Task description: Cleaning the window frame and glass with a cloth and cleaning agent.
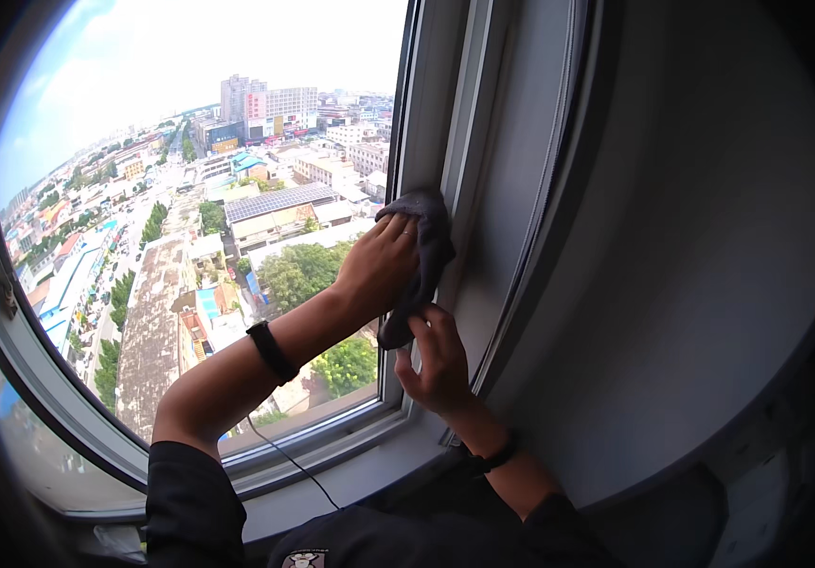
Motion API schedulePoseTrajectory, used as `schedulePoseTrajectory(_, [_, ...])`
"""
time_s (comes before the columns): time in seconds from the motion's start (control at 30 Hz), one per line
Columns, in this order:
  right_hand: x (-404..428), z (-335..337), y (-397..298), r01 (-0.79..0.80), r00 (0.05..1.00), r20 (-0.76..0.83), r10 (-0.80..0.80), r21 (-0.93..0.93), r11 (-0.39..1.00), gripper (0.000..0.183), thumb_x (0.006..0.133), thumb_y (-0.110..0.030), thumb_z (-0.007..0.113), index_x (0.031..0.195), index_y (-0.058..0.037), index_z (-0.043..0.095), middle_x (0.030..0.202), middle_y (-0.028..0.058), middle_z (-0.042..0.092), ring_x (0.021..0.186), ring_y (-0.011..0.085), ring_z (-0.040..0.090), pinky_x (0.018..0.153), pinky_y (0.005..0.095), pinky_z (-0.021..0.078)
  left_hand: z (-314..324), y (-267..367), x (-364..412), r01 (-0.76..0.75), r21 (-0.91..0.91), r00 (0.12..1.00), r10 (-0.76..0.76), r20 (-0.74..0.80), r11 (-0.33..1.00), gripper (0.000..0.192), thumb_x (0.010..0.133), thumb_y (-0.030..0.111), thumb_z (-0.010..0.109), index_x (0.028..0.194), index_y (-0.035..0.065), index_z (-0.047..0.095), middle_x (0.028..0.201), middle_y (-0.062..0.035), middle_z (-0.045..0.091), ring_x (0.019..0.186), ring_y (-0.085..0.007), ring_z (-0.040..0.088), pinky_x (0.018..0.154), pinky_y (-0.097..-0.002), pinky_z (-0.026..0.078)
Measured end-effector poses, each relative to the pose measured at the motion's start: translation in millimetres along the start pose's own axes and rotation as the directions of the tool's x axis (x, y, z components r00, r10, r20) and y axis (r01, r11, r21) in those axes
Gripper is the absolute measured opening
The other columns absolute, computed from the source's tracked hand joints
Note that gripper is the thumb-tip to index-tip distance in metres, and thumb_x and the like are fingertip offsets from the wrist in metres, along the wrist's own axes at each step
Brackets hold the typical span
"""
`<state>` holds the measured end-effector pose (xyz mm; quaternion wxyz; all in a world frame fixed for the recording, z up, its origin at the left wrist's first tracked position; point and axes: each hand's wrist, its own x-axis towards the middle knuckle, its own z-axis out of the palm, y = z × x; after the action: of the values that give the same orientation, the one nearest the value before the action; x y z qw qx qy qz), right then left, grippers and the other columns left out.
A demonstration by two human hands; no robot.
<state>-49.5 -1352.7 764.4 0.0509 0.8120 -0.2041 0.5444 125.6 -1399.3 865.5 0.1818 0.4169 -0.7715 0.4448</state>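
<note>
A dark grey cloth (427,245) lies along the inner edge of the window frame (432,106), to the right of the glass. My left hand (381,266) holds its upper part flat against the frame, fingers partly tucked under a fold; one finger wears a ring. The cloth hangs down toward my right hand (439,362), whose bent fingers touch its lower end. Whether the thumb pinches the fabric cannot be made out. Both wrists carry a dark band.
A windowsill (350,472) runs below the glass, with a thin cable (293,461) across it. Beaded blind cords (546,181) hang right of the frame, before a pale wall (663,248). A window handle (4,287) sits at the left. Buildings and trees show outside.
</note>
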Motion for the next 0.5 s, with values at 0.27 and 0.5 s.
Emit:
schedulePoseTrajectory(0.27, [51, 74, 17, -0.009, 0.998, -0.058, 0.019, 0.161, 0.987, 0.072, 0.096, -0.020, 0.059, 0.153, 0.0106, 0.027, 0.149, 0.0362, 0.039, 0.143, 0.0500, 0.037, 0.122, 0.0519, 0.0283, -41, -28, -3, -0.086, -0.163, 0.990, 0.103, 0.100, 0.983, 0.041, 0.084, 0.013, 0.069, 0.120, -0.0052, 0.066, 0.131, -0.0239, 0.061, 0.131, -0.0362, 0.056, 0.117, -0.0439, 0.042])
schedulePoseTrajectory(0.5, [161, 94, 37, -0.033, 0.925, -0.380, -0.030, -0.158, 0.987, 0.064, 0.096, -0.027, 0.064, 0.143, 0.0097, 0.040, 0.134, 0.0326, 0.051, 0.127, 0.0499, 0.049, 0.110, 0.0532, 0.0380, -101, -37, -26, 0.156, -0.160, 0.984, -0.168, -0.063, 0.975, 0.054, 0.095, 0.025, 0.069, 0.140, -0.0031, 0.056, 0.147, -0.0197, 0.057, 0.144, -0.0358, 0.047, 0.119, -0.0467, 0.040])
